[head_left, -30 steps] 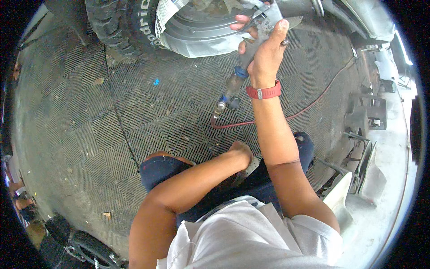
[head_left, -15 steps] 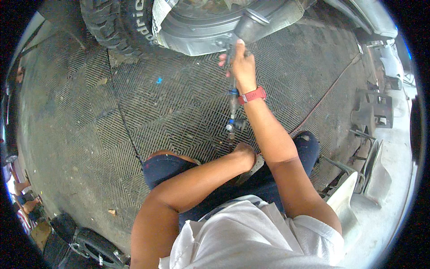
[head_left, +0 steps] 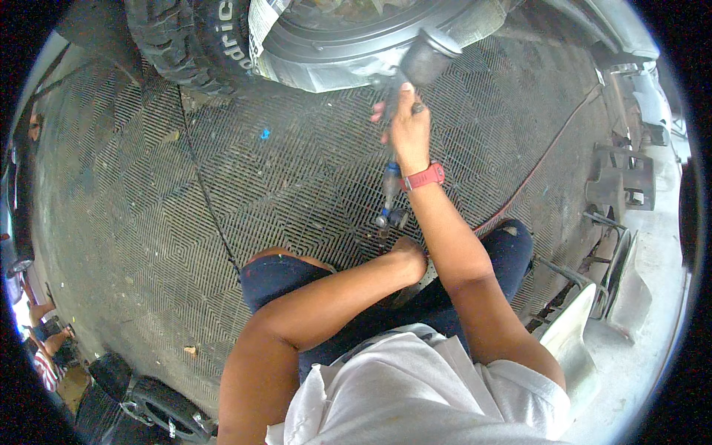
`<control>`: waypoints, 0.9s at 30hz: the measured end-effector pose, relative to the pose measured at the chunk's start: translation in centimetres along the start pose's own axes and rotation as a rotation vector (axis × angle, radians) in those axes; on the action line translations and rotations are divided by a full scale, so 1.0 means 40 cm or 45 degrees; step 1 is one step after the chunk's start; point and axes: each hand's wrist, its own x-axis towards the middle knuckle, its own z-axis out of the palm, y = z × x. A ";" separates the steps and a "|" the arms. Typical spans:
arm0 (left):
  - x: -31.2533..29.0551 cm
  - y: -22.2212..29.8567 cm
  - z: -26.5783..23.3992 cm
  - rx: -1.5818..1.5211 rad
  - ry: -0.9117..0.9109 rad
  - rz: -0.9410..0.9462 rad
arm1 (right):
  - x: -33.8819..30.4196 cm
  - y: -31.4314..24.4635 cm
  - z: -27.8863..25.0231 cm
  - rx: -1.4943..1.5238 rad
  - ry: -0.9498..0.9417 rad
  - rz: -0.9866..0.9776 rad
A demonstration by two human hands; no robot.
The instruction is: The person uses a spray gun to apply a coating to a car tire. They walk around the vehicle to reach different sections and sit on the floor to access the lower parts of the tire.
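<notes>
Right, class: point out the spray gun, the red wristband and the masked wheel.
spray gun (head_left: 415, 70), head view, grey cup.
red wristband (head_left: 423, 177), head view, strap on right wrist.
masked wheel (head_left: 326, 55), head view, covered rim.

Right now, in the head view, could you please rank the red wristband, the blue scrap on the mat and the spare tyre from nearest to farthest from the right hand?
1. Red wristband: on that hand's wrist.
2. Blue scrap: leftward on the mat.
3. Spare tyre: far lower left.

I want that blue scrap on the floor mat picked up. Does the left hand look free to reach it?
Probably yes. The left hand rests empty near the knee, and only bare mat lies between it and the blue scrap. The right hand holds the spray gun.
</notes>
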 end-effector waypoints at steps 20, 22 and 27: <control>-0.142 0.081 -0.134 -0.277 0.055 -0.009 | -0.064 -0.198 -0.363 -0.022 0.657 -0.362; -0.254 0.118 -0.148 -0.373 0.245 -0.054 | -0.128 -0.329 -0.443 -0.054 0.677 -0.371; -0.542 0.277 -0.196 -0.374 0.612 -0.219 | -0.246 -0.665 -0.679 -0.076 0.747 -0.315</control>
